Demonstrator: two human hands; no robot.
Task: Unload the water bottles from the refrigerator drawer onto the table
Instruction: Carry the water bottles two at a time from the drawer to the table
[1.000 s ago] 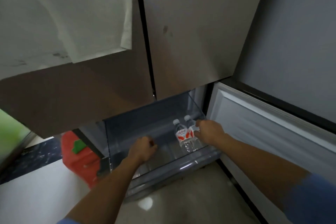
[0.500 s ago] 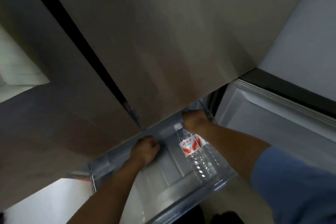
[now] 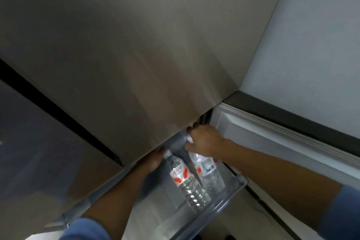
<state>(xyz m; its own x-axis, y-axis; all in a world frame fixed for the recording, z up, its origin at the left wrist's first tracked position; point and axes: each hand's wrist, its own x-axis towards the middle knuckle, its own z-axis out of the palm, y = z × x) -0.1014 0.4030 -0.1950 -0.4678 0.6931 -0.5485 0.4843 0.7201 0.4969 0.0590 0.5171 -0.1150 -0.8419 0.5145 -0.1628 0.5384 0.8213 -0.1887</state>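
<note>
Steel fridge front overhead; clear drawer (image 3: 236, 191) pulled out w/ two water bottles (image 3: 180, 173) lying inside; right hand (image 3: 206, 140) clasps bottle necks; left hand (image 3: 153, 159) touching left bottle, grip unclear; lift by necks, clear door edge.

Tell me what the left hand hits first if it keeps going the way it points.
Most likely the cap end of the nearer water bottle, right beside the left hand. The closed upper door hides the fingertips and the drawer depth beyond, so this is uncertain.

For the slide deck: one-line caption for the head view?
Both hands reach into the open refrigerator drawer: left hand beside one water bottle, right hand over the bottle caps.
</note>
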